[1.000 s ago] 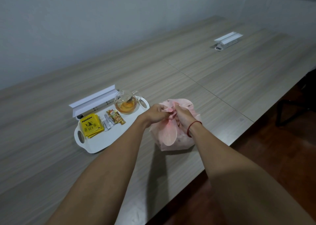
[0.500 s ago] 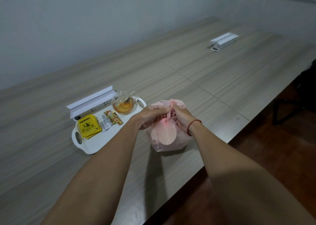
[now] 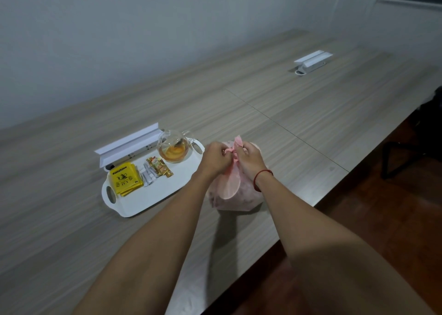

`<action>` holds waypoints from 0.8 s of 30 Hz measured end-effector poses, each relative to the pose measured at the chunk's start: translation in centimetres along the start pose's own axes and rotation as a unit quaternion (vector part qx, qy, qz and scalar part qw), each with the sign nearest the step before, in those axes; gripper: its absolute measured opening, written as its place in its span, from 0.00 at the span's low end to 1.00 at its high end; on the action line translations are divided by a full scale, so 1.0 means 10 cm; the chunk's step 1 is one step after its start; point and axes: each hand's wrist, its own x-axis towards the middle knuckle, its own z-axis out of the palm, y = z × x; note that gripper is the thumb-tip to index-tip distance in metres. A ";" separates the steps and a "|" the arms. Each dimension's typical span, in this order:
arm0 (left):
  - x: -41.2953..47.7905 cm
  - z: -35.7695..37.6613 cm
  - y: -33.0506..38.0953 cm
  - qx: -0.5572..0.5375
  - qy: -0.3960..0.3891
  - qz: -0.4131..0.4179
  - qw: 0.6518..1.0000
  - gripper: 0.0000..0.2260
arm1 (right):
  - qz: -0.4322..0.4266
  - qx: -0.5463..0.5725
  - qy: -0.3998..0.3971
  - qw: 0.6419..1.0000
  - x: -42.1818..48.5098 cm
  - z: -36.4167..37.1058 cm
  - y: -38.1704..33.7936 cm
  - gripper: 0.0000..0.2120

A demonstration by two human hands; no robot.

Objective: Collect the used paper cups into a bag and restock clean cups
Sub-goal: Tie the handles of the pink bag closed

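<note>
the pink bag sits on the table near its front edge. the left hand and right hand fingers pinch the bag's twisted top. at 10 o'clock, the white tray carries tea packets and a glass teapot.

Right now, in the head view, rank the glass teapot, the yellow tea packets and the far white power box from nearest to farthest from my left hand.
1. Glass teapot of amber tea: just left of the left hand, on the white tray.
2. Yellow tea packets: farther left, at the tray's other end.
3. White flip-up power box: far off to the right, across the table.
</note>
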 end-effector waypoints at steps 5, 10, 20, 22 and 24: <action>-0.05 -0.07 0.07 -0.124 -0.083 -0.107 0.983 0.15 | -0.014 -0.021 0.013 1.000 -0.01 0.02 0.03 0.16; -0.04 -0.22 0.05 -0.332 -0.183 -0.216 0.900 0.04 | 0.000 -0.007 0.017 1.000 -0.05 -0.04 0.02 0.15; -0.04 -0.18 -0.07 -0.402 -0.175 -0.334 0.834 0.09 | 0.008 0.009 0.015 1.000 -0.07 -0.07 0.07 0.09; 0.00 -0.15 -0.10 -0.392 -0.135 -0.346 0.842 0.08 | 0.020 -0.003 0.017 1.000 -0.06 -0.08 0.14 0.12; 0.04 -0.09 -0.13 -0.378 -0.073 -0.355 0.852 0.07 | 0.024 -0.029 0.030 0.999 -0.07 -0.05 0.15 0.11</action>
